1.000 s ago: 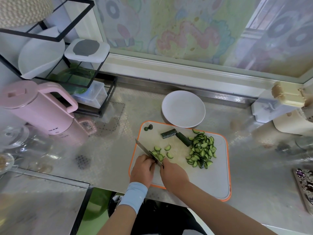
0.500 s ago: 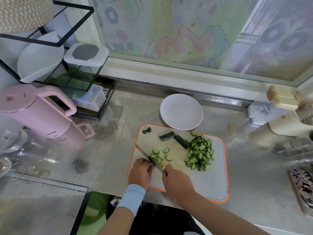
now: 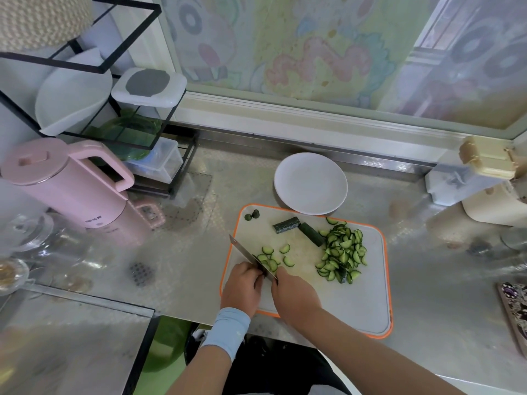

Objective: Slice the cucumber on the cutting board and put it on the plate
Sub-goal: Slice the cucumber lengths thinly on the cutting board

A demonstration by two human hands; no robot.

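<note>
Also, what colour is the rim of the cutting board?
The cutting board has an orange rim around a pale grey surface; the head view shows it.

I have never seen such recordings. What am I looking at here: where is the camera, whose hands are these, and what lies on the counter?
There is no machine: a person works with bare hands, and the camera sits on their head, looking down. The right hand grips a knife; the left hand curls beside the blade; anything under it is hidden. On the orange-rimmed cutting board lie a pile of cucumber slices, a few slices near the blade, and two uncut cucumber pieces. The white plate behind the board holds nothing yet. A pink kettle stands at left.
</note>
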